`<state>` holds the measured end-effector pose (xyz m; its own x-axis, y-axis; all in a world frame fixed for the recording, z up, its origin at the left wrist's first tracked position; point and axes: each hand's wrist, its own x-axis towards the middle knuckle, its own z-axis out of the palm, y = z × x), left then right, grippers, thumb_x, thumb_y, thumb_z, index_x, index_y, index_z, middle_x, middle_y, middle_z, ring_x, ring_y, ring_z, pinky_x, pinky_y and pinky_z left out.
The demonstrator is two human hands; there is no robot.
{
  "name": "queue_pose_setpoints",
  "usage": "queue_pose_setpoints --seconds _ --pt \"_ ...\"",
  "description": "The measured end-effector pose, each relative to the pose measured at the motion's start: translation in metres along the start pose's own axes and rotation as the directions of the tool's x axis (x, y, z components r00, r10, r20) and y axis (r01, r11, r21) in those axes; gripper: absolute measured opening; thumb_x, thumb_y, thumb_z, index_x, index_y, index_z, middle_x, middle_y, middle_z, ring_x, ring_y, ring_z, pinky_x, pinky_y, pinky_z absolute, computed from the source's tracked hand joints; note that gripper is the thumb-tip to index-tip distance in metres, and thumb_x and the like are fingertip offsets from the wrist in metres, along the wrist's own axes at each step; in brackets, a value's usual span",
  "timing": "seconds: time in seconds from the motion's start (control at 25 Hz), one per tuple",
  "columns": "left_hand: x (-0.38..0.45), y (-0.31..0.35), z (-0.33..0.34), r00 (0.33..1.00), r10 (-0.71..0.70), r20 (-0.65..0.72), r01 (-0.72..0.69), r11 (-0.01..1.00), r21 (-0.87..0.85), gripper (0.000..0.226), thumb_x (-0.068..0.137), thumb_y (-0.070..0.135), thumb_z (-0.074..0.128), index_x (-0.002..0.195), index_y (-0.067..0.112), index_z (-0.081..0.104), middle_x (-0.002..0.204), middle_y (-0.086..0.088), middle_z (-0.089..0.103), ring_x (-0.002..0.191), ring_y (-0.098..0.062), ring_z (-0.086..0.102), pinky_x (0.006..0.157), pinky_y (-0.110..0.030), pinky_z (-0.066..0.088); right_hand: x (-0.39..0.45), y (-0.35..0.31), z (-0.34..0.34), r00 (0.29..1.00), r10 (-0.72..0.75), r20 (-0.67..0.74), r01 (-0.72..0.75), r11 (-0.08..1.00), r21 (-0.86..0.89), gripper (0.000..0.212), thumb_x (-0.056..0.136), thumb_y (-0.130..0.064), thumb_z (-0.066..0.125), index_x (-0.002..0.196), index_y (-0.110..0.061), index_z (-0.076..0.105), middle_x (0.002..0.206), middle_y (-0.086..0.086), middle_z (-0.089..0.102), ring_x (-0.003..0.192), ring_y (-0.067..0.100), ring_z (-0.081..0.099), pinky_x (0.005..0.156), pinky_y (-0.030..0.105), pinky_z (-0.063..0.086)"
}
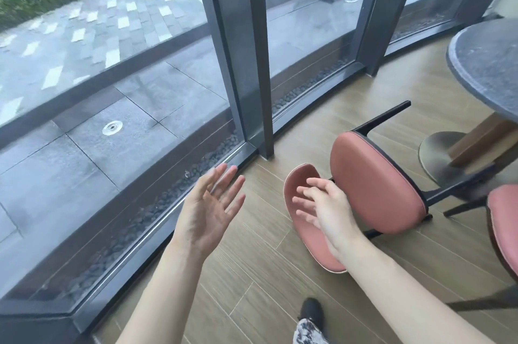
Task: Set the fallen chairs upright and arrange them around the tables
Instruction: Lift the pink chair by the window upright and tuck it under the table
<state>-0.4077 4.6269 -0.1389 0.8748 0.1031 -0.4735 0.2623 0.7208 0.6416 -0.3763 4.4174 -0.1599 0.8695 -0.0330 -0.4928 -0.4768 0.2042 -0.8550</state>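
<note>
Wood floor: fallen chair under right hand

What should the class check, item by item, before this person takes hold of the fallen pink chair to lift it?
1. Left hand free: ok, fingers spread and holding nothing.
2. Right hand free: ok, fingers open over the chair's curved pink backrest; whether it touches, cannot tell.
3. Pink padded chair with black legs upright: not ok, it lies tipped on the wood-plank floor.
4. Room on the window side: ok, bare floor between the chair and the dark window frame.
5. Room on the table side: not ok, the round dark stone-topped table and a second pink seat stand close.
</note>
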Motion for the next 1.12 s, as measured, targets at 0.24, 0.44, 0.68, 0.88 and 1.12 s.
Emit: queue_pose_setpoints --seconds 0.24,0.44,0.68,0.88,1.12 --pt "0.066 0.028 0.008 0.998 -0.05 0.041 0.049 0.998 0.03 0.053 0.08 0.034 0.07 0.13 0.018 0.062 0.129 -0.003 0.069 0.118 -0.024 0.066 0.1 -0.043 0.047 0.05 -0.024 0.027 0.998 0.0 -0.056 0.002 0.999 0.044 0.021 0.096 -0.007 0.054 0.116 -0.012 0.058 0.112 0.008 0.069 0.099 0.023 0.072 0.082 0.038 0.059" --pt "0.133 0.046 0.043 0.992 -0.109 0.06 0.104 0.992 0.076 0.052 0.075 0.033 0.072 0.125 0.019 0.064 0.128 -0.002 0.07 0.115 -0.022 0.068 0.096 -0.041 0.049 0.106 -0.053 0.033 0.993 0.012 -0.114 0.0 0.995 0.099 0.022 0.097 -0.006 0.053 0.118 -0.011 0.058 0.114 0.012 0.068 0.104 0.027 0.07 0.09 0.043 0.055" --pt "0.197 0.05 0.087 0.981 -0.162 0.106 0.15 0.982 0.11 0.052 0.076 0.033 0.073 0.125 0.019 0.063 0.128 -0.002 0.07 0.115 -0.021 0.068 0.099 -0.041 0.048 0.161 -0.083 0.026 0.987 0.011 -0.16 0.005 0.995 0.1 0.022 0.096 -0.006 0.053 0.115 -0.014 0.058 0.114 0.011 0.068 0.103 0.027 0.07 0.089 0.042 0.056" --pt "0.232 0.036 0.101 0.962 -0.252 0.108 0.232 0.958 0.17 0.051 0.078 0.033 0.071 0.126 0.019 0.062 0.128 -0.002 0.069 0.118 -0.021 0.066 0.1 -0.04 0.048 0.182 -0.087 0.011 0.975 0.038 -0.219 -0.005 0.989 0.149 0.024 0.096 -0.008 0.054 0.119 -0.013 0.058 0.112 0.01 0.069 0.1 0.024 0.07 0.086 0.039 0.057" --pt "0.278 0.011 0.101 0.91 -0.398 0.115 0.356 0.894 0.272 0.055 0.077 0.034 0.073 0.129 0.017 0.062 0.128 -0.003 0.07 0.115 -0.022 0.068 0.094 -0.04 0.05 0.19 -0.062 -0.012 0.916 0.125 -0.38 -0.043 0.975 0.219 0.023 0.097 -0.008 0.053 0.119 -0.012 0.06 0.11 0.008 0.07 0.098 0.022 0.071 0.082 0.036 0.058"
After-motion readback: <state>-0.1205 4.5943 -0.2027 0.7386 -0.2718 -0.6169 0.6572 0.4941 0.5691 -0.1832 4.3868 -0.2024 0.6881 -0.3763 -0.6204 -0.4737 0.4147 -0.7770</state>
